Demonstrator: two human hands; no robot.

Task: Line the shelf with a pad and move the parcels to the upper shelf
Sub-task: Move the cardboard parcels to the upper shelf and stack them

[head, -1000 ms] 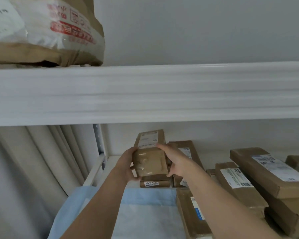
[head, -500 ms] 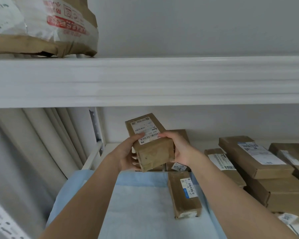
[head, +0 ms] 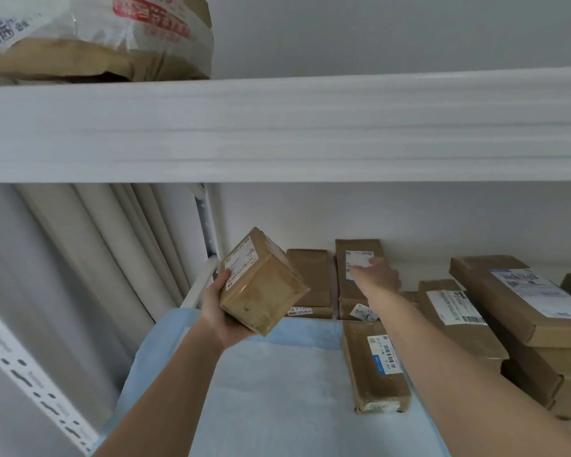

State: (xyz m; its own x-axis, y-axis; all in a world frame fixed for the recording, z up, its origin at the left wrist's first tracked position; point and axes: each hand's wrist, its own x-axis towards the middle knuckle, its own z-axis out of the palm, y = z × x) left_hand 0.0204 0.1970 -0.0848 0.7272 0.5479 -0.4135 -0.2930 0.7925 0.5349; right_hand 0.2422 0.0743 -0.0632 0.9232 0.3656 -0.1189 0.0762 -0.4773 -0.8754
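My left hand (head: 220,311) grips a small brown cardboard parcel (head: 261,282) with a white label, tilted, above the light blue pad (head: 271,390) that lies on the lower shelf. My right hand (head: 376,278) reaches to the back and rests its fingers on an upright brown parcel (head: 356,258) against the wall; whether it grips it is unclear. Another flat parcel (head: 374,367) lies on the pad's right side. The white upper shelf (head: 284,127) spans the view above.
A large brown bag with white wrap and red print (head: 96,37) sits on the upper shelf at left. Several stacked parcels (head: 524,324) fill the lower shelf at right. A smaller parcel (head: 310,278) stands at the back. Beige curtain folds (head: 96,258) hang at left.
My right hand has let go of the small parcel and reached back to the upright parcel. My left hand alone now holds the small parcel, shifted left and tilted.
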